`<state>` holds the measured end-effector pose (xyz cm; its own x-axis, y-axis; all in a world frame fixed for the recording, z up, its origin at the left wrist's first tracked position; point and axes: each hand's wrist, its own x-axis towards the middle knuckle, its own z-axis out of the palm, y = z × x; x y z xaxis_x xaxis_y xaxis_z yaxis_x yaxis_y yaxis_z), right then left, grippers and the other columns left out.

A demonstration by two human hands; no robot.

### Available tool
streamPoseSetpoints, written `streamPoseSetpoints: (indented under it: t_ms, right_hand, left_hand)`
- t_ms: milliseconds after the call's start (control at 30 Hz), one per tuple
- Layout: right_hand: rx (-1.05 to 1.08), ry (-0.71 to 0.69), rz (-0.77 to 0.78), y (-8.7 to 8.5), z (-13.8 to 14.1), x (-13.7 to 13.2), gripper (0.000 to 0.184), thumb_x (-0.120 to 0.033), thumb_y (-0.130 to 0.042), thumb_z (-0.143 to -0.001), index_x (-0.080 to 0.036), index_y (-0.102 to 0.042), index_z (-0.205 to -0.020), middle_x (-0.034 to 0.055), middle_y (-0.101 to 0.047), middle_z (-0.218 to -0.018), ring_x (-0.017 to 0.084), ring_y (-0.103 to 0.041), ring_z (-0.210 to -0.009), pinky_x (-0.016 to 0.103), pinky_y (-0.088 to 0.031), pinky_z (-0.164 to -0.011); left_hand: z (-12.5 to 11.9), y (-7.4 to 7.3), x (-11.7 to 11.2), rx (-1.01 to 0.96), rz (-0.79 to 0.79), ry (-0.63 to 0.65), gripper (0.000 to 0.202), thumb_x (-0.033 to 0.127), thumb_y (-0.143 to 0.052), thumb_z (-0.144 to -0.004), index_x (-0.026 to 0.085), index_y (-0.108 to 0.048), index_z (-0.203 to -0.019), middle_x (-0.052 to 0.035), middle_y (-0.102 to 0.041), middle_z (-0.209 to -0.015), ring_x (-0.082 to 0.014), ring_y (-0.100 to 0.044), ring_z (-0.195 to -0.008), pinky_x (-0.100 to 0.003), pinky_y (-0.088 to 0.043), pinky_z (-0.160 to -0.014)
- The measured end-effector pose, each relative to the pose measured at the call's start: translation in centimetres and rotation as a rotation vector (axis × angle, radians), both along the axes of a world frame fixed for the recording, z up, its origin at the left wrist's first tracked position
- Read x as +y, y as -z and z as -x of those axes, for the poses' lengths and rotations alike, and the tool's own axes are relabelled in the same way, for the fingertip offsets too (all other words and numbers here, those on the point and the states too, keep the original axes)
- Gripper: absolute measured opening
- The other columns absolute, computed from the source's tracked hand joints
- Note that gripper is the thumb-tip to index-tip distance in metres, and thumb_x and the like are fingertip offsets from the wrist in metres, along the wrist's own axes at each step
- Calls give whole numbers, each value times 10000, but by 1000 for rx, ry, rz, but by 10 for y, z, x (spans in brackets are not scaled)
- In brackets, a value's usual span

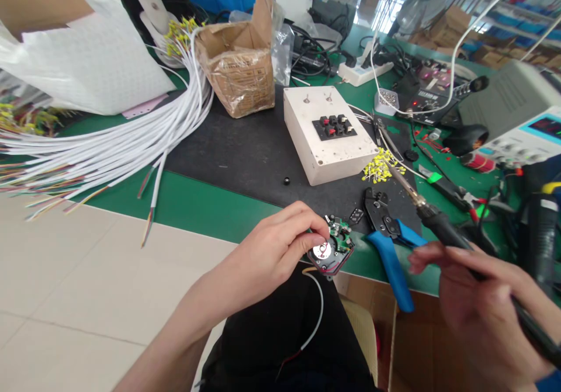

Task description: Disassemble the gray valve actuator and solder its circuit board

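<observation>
My left hand (pixel 287 241) is closed, thumb and forefinger pinched at the edge of a small electronic assembly by the table's front edge. The assembly has a green circuit board (pixel 339 231), a dark housing (pixel 336 262) and a round white disc (pixel 322 250) with thin red wires. A grey cable (pixel 321 298) hangs from it over dark trousers. My right hand (pixel 486 304) is wrapped round the black handle of a soldering iron (pixel 442 226), its metal tip pointing up and left toward a heap of yellow-headed parts (pixel 379 166). The tip is apart from the circuit board.
A crimping tool (pixel 388 234) with blue handles lies right of the assembly. Behind stand a white switch box (pixel 331 129) and a cardboard box (pixel 241 70). White cables (pixel 131 141) spread over the left side. A grey bench instrument (pixel 512 106) stands at right.
</observation>
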<state>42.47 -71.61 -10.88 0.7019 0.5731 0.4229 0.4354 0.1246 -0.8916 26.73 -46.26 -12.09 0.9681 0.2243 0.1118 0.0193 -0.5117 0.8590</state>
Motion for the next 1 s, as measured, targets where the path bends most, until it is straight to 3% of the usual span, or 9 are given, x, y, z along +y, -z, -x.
streamPoseSetpoints:
  t_ms: [167,433,667,1000]
  right_hand:
    - [174,7,-105,-4,-3,-3,383,-222,-479,-1005,-187,-706,-1312,150,-739,-904,325,-697,-757,456,-573,-577]
    - [316,-5,-92,-8,-9,-3,338,-260,-470,-996,-224,-800,-1059,80,-616,-585,217,-554,-493,340,-529,-458]
    - [343,-115,-41,-8,-8,10,348,-260,-465,-1006,-230,-812,-1008,65,-611,-525,211,-583,-439,304,-534,-430]
    - [399,-58,10,-7,-9,24,311,-255,-499,-989,-201,-799,-928,62,-589,-487,212,-565,-394,282,-489,-400]
  left_hand:
    - [1,2,-2,-32,6,-38,171,179,-476,-1075,235,-634,-1041,-3,-631,-1081,-122,-606,-1002,-248,-445,-901]
    - [10,16,-10,-167,-70,-107,164,121,-515,-1050,227,-638,-1074,-29,-648,-1085,-134,-626,-1014,-261,-471,-916]
    - [10,18,-11,-174,-84,-145,147,120,-543,-1039,221,-643,-1075,-24,-664,-1051,-135,-635,-982,-263,-482,-896]
    - [11,21,-13,-208,-54,-155,154,98,-563,-1025,209,-656,-1078,-21,-671,-1047,-123,-637,-988,-253,-485,-905]
